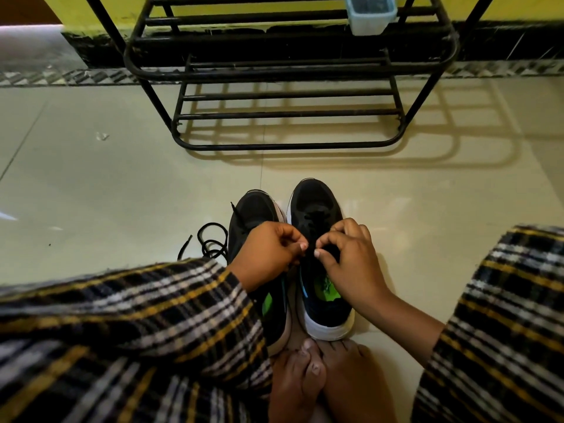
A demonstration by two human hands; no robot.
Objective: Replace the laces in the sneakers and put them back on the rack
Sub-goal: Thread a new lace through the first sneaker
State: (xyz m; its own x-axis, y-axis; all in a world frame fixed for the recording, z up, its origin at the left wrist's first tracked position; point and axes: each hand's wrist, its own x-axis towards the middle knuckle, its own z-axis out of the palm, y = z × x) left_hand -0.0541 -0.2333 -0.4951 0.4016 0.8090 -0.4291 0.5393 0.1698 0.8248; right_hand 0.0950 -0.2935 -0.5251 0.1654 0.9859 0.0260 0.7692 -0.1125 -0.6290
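Two black sneakers with white soles stand side by side on the floor, toes pointing away from me. The right sneaker [317, 203] has a black lace threaded through its lower eyelets. My left hand [268, 254] and my right hand [351, 257] both pinch that lace over the sneaker's tongue. The left sneaker [254, 209] is partly hidden under my left wrist. A loose black lace [210, 242] lies coiled on the floor to its left, one end resting across the left sneaker's toe.
A black metal shoe rack [287, 145] stands against the yellow wall ahead, its lower shelves bare. A pale blue plastic container [369, 16] sits on an upper shelf. My bare feet [320, 380] touch the sneakers' heels. Glossy cream tiles surround everything.
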